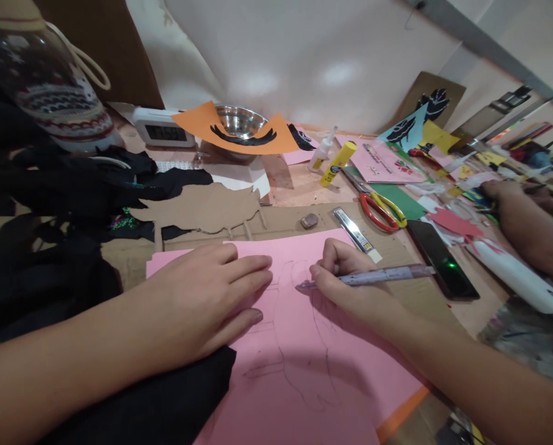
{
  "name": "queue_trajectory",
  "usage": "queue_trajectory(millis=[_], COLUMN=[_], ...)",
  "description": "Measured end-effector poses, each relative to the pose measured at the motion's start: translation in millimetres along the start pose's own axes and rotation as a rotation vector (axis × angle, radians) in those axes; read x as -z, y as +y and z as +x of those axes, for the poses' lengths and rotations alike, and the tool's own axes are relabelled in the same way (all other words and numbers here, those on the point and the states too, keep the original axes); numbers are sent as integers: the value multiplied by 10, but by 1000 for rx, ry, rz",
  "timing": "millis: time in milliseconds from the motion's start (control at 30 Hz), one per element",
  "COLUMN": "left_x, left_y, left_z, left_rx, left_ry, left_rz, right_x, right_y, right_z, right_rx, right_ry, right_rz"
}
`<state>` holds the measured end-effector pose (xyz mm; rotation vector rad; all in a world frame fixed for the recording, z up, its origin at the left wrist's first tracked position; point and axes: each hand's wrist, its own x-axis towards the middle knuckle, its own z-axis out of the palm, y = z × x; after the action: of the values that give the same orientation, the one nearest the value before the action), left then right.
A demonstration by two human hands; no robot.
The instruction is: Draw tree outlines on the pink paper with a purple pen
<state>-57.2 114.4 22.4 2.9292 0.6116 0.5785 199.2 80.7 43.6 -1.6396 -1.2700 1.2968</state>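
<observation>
Pink paper [258, 395] lies in front of me, with a thin outline drawn on it in curved and short straight lines. My right hand [351, 278] grips a greyish mechanical pencil [383, 274], its tip at the upper part of the drawing. Flat on the paper's left side rests my left hand [202, 296], fingers stretched out and holding nothing. Just beyond the sheet are a small eraser [309, 220] and a flat case of pencil leads [353, 232]. Black cloth [165, 395] covers the lower left of the paper.
Scissors [381, 210], a phone [443, 259] and a white glue gun [518, 278] lie to the right. A glue stick [338, 164], a metal bowl [242, 120] and a digital clock [164, 128] stand behind. Another person's hand [513, 198] is at far right.
</observation>
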Motion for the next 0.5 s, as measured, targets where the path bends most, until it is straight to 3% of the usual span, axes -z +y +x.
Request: queue_trajectory(millis=[333,500], left_x=[-22,-27], left_y=[-3,2], left_z=[-18,-31], left_rx=[5,8], left_ry=[-1,-7], left_rz=[-5,-9], right_x=[44,24], right_y=[-8,-15], right_z=[-38,-36], right_rx=[102,117], right_ry=[-24,-7], right_rz=[-144,-100])
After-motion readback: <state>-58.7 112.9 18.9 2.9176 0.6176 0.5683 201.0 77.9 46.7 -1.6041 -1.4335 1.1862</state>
